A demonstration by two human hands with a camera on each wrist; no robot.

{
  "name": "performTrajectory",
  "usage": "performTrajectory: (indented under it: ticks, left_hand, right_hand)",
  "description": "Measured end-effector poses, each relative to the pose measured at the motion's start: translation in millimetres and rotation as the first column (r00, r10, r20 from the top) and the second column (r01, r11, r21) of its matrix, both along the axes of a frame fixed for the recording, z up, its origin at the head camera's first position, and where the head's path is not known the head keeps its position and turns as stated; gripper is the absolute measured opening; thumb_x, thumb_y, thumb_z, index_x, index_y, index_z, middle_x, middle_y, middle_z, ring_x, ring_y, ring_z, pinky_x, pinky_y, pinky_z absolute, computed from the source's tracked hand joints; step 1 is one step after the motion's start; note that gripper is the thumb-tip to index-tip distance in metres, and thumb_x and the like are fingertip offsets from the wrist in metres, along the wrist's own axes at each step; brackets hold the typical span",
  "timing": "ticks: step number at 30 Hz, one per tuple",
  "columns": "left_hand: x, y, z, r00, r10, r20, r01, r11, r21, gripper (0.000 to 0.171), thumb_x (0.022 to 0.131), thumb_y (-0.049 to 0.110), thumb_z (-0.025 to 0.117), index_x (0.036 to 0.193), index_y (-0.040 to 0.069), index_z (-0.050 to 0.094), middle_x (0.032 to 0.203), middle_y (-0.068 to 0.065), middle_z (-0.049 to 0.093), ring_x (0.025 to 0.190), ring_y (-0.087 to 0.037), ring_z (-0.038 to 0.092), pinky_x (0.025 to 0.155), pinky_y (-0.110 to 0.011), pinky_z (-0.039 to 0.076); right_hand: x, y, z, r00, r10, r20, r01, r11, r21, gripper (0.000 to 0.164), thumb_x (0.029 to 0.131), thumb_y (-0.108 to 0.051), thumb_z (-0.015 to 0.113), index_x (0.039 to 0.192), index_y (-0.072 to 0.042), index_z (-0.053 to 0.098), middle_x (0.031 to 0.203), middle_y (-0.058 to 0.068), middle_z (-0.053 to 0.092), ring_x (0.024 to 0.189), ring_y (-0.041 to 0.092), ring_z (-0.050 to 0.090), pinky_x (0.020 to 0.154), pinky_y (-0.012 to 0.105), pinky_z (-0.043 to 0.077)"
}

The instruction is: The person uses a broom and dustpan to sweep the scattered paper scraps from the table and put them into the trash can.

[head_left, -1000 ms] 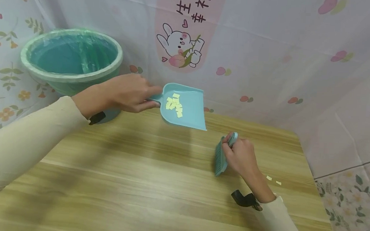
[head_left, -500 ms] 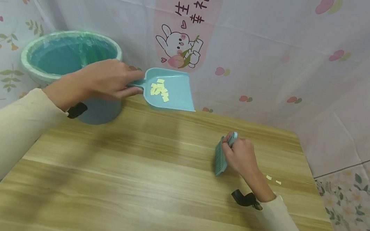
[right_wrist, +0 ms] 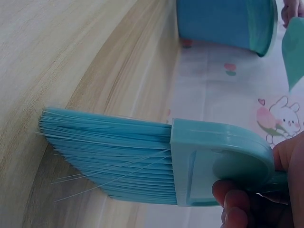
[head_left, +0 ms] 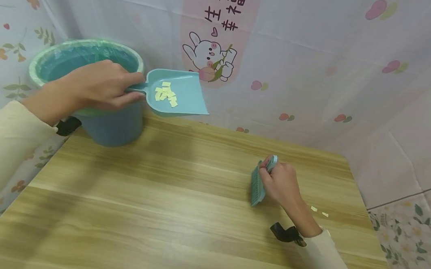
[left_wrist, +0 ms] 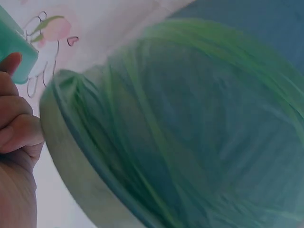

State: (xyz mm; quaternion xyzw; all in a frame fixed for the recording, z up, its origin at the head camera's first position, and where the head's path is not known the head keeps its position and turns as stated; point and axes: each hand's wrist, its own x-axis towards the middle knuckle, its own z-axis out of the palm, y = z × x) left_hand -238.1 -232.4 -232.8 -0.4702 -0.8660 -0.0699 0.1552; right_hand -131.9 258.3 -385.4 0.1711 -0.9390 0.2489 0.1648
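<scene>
A pale blue dustpan (head_left: pixel 190 94) is in the air above the far left part of the worktop (head_left: pixel 160 213), its open lip facing right, with a small heap of pale yellow paper scraps (head_left: pixel 166 93) near the handle end. It is carried roughly level, probably so that the scraps stay against the back wall instead of sliding off the lip. The left hand (head_left: pixel 99 83) has its fingers curled round the handle; in the head view that hand overlaps the mouth of a blue bin (head_left: pixel 111 129). Green film (left_wrist: pixel 142 118) lines the bin and folds over its rim, likely to keep the inside clean. On the right, the fingers of the right hand (head_left: pixel 280 180) grip the handle of a matching brush (head_left: pixel 257 189), held on edge with bristle tips that seem to meet the worktop, perhaps simply parked there. Two loose scraps (head_left: pixel 319 211) lie on the worktop beyond the right forearm. Behind hangs a patterned cloth (head_left: pixel 295 73) with a cartoon rabbit (head_left: pixel 209 51) and dark characters, apparently 生 and 幸福, another being cut by the top edge. No brand or label can be made out on dustpan, brush or bin.
</scene>
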Motion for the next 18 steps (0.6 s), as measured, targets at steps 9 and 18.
performTrajectory:
  ticks: [9,18]
  left_hand:
    - [-4.0,-28.5,-2.8,0.999,0.028,-0.039,-0.027,0.999,0.028,0.019,0.103,0.020,0.065,0.103,0.001,0.062,0.061,0.005,0.043,0.052,-0.014,0.042,0.057,-0.045,0.043]
    - [-2.6,-52.2,-1.4,0.994,0.097,-0.057,-0.094,0.995,0.043,0.028,0.107,0.025,0.060,0.107,-0.003,0.064,0.062,0.001,0.048,0.053,-0.018,0.044,0.055,-0.048,0.042]
  right_hand:
    - [1.0,0.8,-0.5,1.000,0.003,-0.017,-0.003,1.000,-0.002,0.019,0.099,-0.002,0.054,0.090,0.000,0.071,0.052,-0.012,0.035,0.048,0.001,0.022,0.045,0.027,0.026]
    - [1.8,1.1,-0.6,1.000,-0.002,-0.020,0.002,1.000,0.001,0.020,0.099,-0.003,0.054,0.090,0.000,0.071,0.051,-0.012,0.036,0.047,0.002,0.023,0.045,0.028,0.027]
